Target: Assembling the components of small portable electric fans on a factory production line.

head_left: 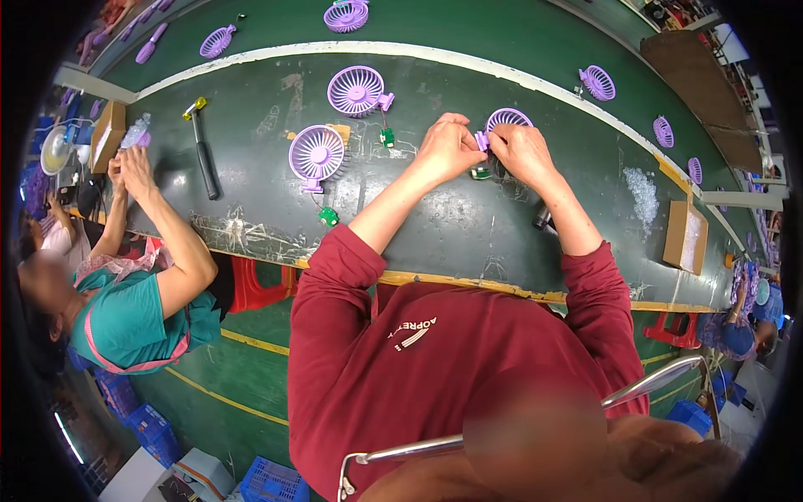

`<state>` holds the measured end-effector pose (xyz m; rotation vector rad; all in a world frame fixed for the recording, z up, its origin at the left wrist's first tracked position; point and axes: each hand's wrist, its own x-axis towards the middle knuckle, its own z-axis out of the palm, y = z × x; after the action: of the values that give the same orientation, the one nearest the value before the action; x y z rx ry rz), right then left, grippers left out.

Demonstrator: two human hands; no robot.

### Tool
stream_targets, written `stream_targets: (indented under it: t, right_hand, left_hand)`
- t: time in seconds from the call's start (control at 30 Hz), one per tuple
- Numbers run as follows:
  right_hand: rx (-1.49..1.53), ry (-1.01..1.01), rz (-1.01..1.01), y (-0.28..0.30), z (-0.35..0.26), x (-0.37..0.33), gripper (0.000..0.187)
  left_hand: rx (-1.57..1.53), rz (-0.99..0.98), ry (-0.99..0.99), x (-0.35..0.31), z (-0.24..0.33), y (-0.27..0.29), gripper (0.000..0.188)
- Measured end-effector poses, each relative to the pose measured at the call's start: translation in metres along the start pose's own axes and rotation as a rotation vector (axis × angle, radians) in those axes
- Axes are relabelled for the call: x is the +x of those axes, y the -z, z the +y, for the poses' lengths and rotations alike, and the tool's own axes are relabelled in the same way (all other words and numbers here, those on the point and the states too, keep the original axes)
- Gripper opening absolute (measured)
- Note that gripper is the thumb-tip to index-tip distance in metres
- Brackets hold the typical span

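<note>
Both my hands are closed around a purple fan head [509, 118] over the green work table. My left hand [450, 151] pinches the fan's small purple neck piece [482, 140]. On the fan's other side, my right hand [520, 153] grips near the lower edge of the round grille. A small green circuit board [480, 174] hangs or lies just below my left fingers; its wire is mostly hidden. Left of my hands, two more purple fan heads, one farther [356, 91] and one nearer [318, 156], rest on the table, each wired to a green board.
A hammer [203, 151] lies at the left. A dark cylindrical object [544, 219] is partly under my right forearm. Small clear pieces [641, 201] and an open cardboard box [686, 238] are at the right. More fans line the far green strip [468, 33]. A co-worker [142, 318] works at the left.
</note>
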<state>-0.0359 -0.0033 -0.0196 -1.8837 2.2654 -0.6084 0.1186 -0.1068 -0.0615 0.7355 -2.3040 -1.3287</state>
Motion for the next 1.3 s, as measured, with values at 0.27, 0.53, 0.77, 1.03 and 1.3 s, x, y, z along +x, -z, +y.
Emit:
stream_targets:
  t: [0.27, 0.53, 0.77, 1.03, 1.3]
  right_hand:
    - [0.062, -0.018, -0.116, 0.010, 0.005, -0.010, 0.024]
    - [0.012, -0.065, -0.013, 0.007, 0.001, -0.027, 0.022]
    - [0.042, -0.107, 0.052, 0.004, -0.002, -0.028, 0.022]
    - [0.049, -0.145, 0.049, 0.000, 0.003, -0.029, 0.023]
    - [0.082, -0.168, 0.109, -0.007, 0.005, -0.031, 0.023]
  left_hand:
    - [0.147, 0.140, 0.001, -0.021, 0.022, -0.021, 0.034]
    - [0.278, 0.363, -0.063, -0.025, 0.025, -0.052, 0.025]
    - [0.236, 0.310, 0.004, -0.025, 0.025, -0.050, 0.016]
    - [0.256, 0.316, -0.031, -0.043, 0.033, -0.061, 0.023]
    - [0.208, 0.568, -0.064, -0.043, 0.030, -0.090, 0.012]
